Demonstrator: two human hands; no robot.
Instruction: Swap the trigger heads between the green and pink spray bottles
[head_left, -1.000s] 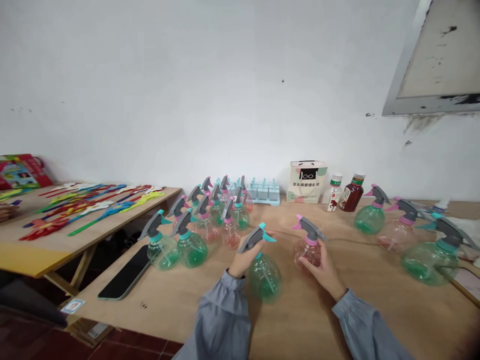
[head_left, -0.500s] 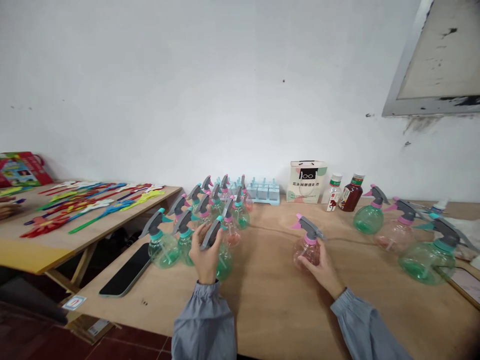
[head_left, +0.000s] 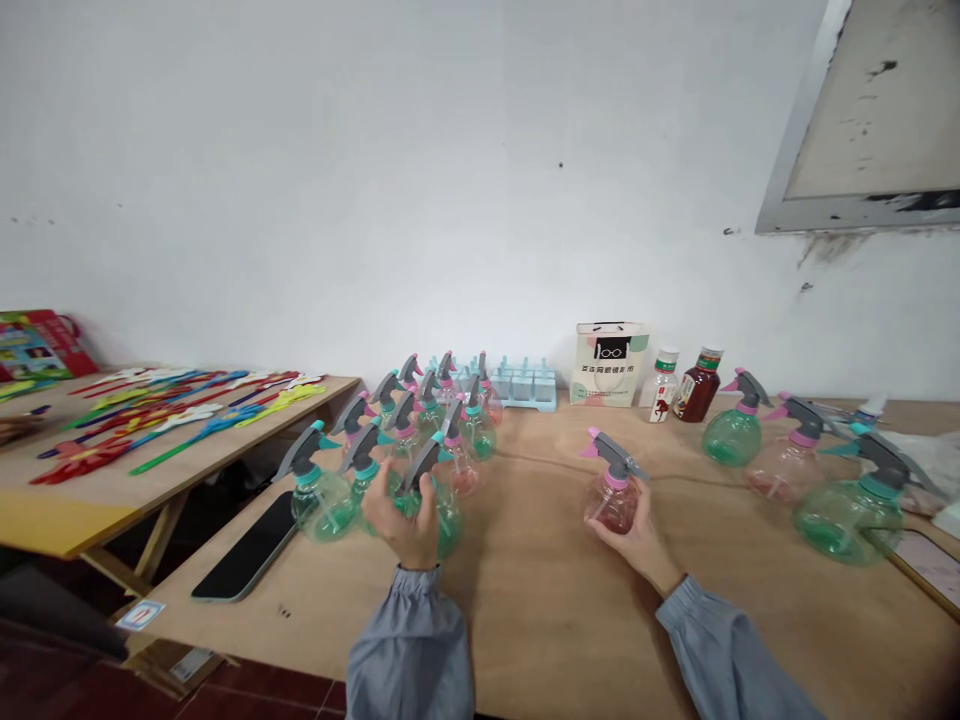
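My left hand (head_left: 405,525) is beside a green spray bottle (head_left: 448,515) at the front of a cluster, thumb and fingers spread apart behind its grey spray head. Whether the thumb touches that head I cannot tell. My right hand (head_left: 640,540) is wrapped round the clear pink body of another spray bottle (head_left: 609,500), which stands upright with a little reddish liquid inside. Its far fingers are hidden behind the bottle. Several green and pink spray bottles (head_left: 322,505) stand close together around and beyond my left hand.
A black phone (head_left: 247,550) lies left of the cluster. Light-blue moulds (head_left: 525,387), a paper bag (head_left: 609,370) and two bottles (head_left: 697,388) line the wall. Three spray bottles (head_left: 847,520) and another phone (head_left: 926,565) are at right. Colourful flower-shaped crafts (head_left: 187,410) cover a neighbouring table.
My left hand has moved down and back from the green bottle's spray head, its fingers spreading. My right hand still holds the pink spray bottle, and the view has shifted slightly.
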